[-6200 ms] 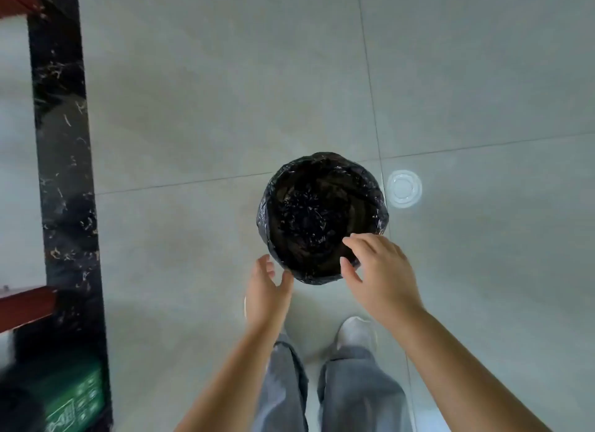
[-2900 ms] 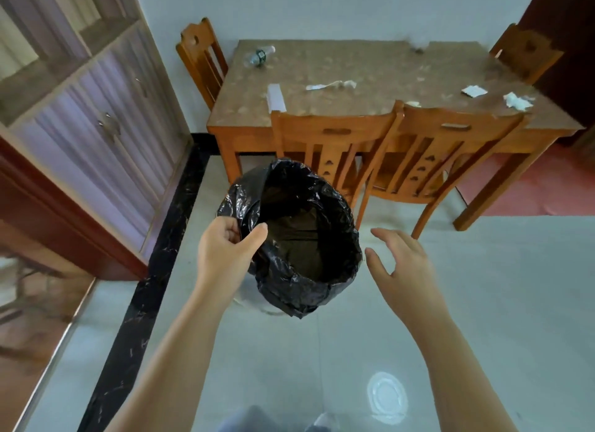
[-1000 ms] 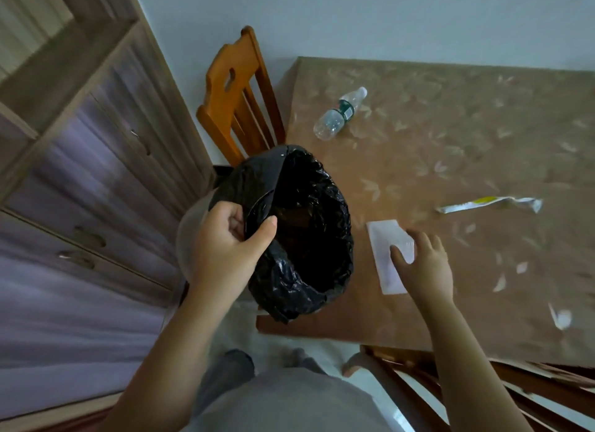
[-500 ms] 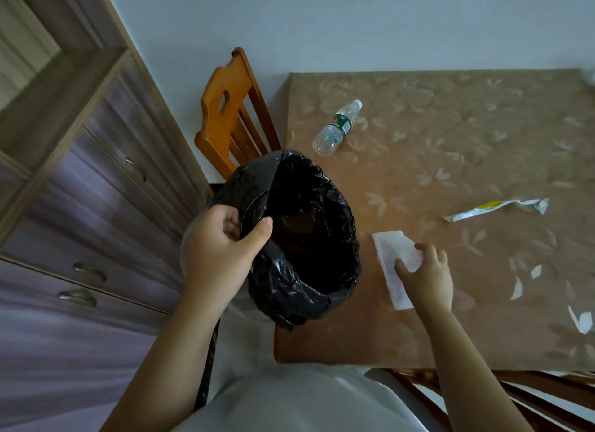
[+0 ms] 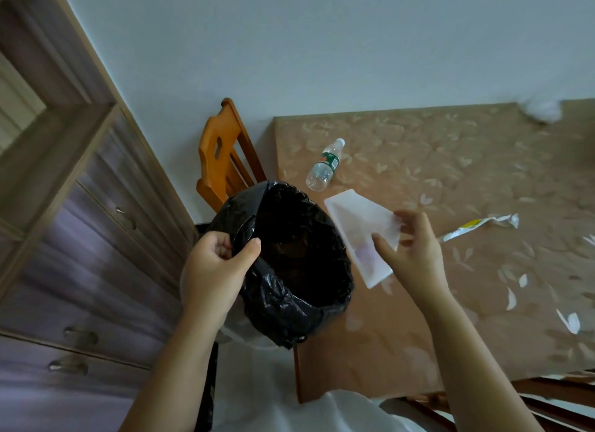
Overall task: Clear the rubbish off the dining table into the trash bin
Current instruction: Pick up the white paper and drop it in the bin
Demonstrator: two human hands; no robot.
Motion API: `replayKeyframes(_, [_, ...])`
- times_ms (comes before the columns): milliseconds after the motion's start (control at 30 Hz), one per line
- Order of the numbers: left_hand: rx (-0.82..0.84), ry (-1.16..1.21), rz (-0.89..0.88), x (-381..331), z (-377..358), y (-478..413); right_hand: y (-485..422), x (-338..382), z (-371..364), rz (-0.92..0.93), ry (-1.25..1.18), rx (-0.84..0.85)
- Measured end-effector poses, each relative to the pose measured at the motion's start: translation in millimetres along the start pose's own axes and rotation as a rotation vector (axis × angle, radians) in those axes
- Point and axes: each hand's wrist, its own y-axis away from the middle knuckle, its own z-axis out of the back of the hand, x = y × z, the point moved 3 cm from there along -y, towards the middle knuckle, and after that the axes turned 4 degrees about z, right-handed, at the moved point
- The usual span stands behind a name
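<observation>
My left hand (image 5: 214, 270) grips the rim of the trash bin (image 5: 299, 306), which is lined with a black bag and held up beside the table's left edge. My right hand (image 5: 410, 251) pinches a flat white paper packet (image 5: 357, 225), lifted off the dining table (image 5: 434, 328) and tilted next to the bin's mouth. On the table lie an empty clear plastic bottle (image 5: 323, 166) with a green label, a torn white and yellow wrapper (image 5: 483, 225), and small white paper scraps (image 5: 570, 322) at the right.
An orange wooden chair (image 5: 222, 161) stands at the table's left end against the wall. A wooden cabinet with drawers (image 5: 90, 254) fills the left side. A blurred white wad (image 5: 544, 109) lies at the table's far right. Another chair back (image 5: 563, 396) shows bottom right.
My right hand has picked the white paper packet up off the table and brought it beside the bin's opening. My left hand keeps its grip on the bin.
</observation>
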Motion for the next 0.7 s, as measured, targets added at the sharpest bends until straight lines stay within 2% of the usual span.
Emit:
replayKeyframes(167, [-0.007, 0.050, 0.000, 4, 13, -6, 6, 39, -35, 0.102, -0.054, 0.212])
replayKeyframes(267, [-0.015, 0.085, -0.001, 7, 22, -7, 10, 55, -61, 0.152, -0.029, 0.378])
replayKeyframes(467, [-0.055, 0.147, -0.010, 19, 54, -10, 21, 82, -115, 0.269, 0.032, 0.591])
replayKeyframes(700, [-0.217, 0.184, 0.089, 57, 120, -7, 36, 118, -160, 0.392, 0.127, 0.599])
